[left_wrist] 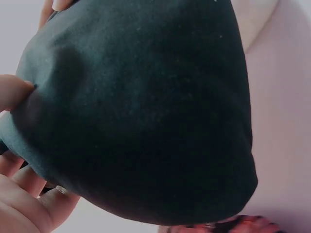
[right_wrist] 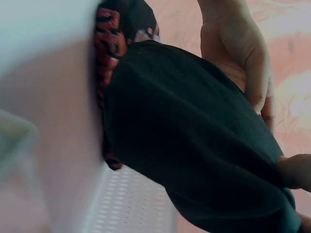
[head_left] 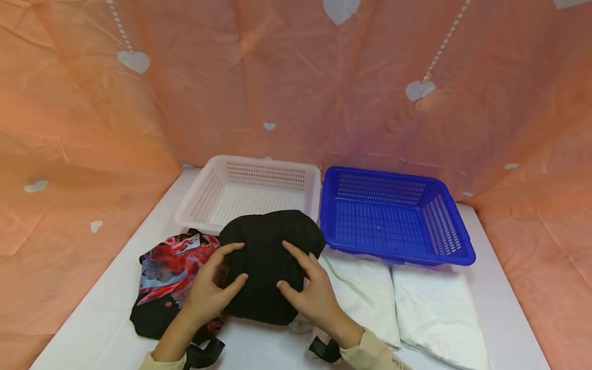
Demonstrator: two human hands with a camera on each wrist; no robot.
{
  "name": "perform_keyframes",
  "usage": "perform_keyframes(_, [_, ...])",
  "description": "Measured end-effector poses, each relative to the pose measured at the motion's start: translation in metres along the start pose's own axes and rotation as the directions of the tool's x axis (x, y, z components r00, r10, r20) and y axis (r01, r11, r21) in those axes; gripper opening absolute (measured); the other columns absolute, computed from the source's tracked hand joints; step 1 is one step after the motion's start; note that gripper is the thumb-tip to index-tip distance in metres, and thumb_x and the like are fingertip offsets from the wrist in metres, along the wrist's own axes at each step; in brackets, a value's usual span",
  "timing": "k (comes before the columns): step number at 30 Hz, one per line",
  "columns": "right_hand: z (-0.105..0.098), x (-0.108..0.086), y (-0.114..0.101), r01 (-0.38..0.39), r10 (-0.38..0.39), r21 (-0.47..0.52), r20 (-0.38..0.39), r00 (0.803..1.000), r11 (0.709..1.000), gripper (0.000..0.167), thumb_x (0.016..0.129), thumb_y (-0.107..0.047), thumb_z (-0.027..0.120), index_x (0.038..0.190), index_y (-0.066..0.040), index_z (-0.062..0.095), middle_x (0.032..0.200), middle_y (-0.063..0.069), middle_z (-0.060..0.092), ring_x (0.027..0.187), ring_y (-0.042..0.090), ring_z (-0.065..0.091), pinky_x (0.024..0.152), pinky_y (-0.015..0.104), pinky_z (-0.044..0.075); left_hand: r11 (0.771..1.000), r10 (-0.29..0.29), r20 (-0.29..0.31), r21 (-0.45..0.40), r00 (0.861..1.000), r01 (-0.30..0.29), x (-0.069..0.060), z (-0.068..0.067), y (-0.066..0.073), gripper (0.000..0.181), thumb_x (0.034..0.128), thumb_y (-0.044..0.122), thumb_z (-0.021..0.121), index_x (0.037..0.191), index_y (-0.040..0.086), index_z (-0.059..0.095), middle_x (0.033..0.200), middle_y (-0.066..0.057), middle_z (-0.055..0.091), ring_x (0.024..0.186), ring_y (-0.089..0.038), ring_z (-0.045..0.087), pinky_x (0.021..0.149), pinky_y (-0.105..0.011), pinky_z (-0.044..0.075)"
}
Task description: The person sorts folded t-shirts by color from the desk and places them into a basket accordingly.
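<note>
A folded black garment (head_left: 264, 272) is held up off the table between both hands; its exact kind cannot be told. My left hand (head_left: 208, 293) grips its left side, thumb and forefinger on the face of the cloth and the other fingers behind. On the opposite side my right hand (head_left: 319, 293) grips it in the same way. The left wrist view shows the smooth black cloth (left_wrist: 141, 116) bulging close to the camera. Left of the garment lies a folded black, red and grey patterned cloth (head_left: 162, 280), partly behind my left forearm.
A white basket (head_left: 199, 216) stands at the back left, with a blue basket (head_left: 464, 252) to its right. Two folded white cloths (head_left: 365, 293) lie side by side in front of the blue one. Orange sheeting (head_left: 296, 92) with hearts hangs around the white table (head_left: 92, 318).
</note>
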State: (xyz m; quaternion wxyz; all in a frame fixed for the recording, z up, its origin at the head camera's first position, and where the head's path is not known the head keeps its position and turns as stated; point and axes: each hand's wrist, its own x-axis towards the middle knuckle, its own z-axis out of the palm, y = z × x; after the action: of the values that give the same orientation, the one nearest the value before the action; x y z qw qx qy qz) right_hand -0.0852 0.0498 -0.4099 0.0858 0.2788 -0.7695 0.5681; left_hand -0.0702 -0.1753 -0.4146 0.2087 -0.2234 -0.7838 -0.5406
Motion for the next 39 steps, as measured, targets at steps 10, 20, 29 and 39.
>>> perform_keyframes(10, [-0.017,0.037,-0.013,0.073,-0.076,-0.066,-0.038,0.996,0.995,0.075,0.077,-0.001,0.074,0.144,-0.021,0.046,0.123,0.012,0.057,0.108,0.022,0.059,0.079,0.03,0.056,0.997,0.069,-0.017,0.042,0.997,-0.068,0.041,-0.014,0.01,0.064,0.0749,-0.018,0.069,0.133,0.001,0.05,0.094,-0.014,0.065,0.083,-0.005,0.062,0.07,-0.016,0.052])
perform_keyframes(20, [-0.029,0.09,-0.02,0.139,-0.149,-0.12,-0.078,0.986,0.983,0.073,0.078,-0.002,0.073,0.144,-0.021,0.046,0.127,0.015,0.055,0.112,0.024,0.058,0.083,0.037,0.056,0.994,0.053,-0.042,0.096,0.998,-0.048,0.094,-0.03,0.013,0.058,0.08,-0.011,0.069,0.132,0.005,0.051,0.099,-0.015,0.062,0.085,0.0,0.061,0.07,-0.013,0.051])
perform_keyframes(29, [-0.031,0.131,-0.013,0.119,-0.14,-0.183,-0.101,0.985,0.976,0.072,0.081,-0.006,0.071,0.145,-0.026,0.044,0.132,0.013,0.053,0.117,0.023,0.055,0.093,0.042,0.051,0.988,0.059,-0.061,0.148,0.996,-0.05,0.133,-0.038,0.002,0.052,0.0844,-0.004,0.068,0.133,0.005,0.051,0.103,-0.017,0.06,0.086,0.001,0.058,0.072,-0.01,0.047])
perform_keyframes(39, [-0.019,0.162,0.022,0.102,-0.134,-0.2,-0.154,0.979,0.975,0.068,0.083,-0.004,0.068,0.143,-0.023,0.045,0.13,0.018,0.053,0.118,0.03,0.053,0.095,0.046,0.05,0.982,-0.027,-0.097,0.185,0.995,0.045,0.158,-0.034,-0.027,0.049,0.087,0.003,0.068,0.133,0.01,0.053,0.117,-0.017,0.057,0.092,-0.024,0.059,0.074,-0.015,0.044])
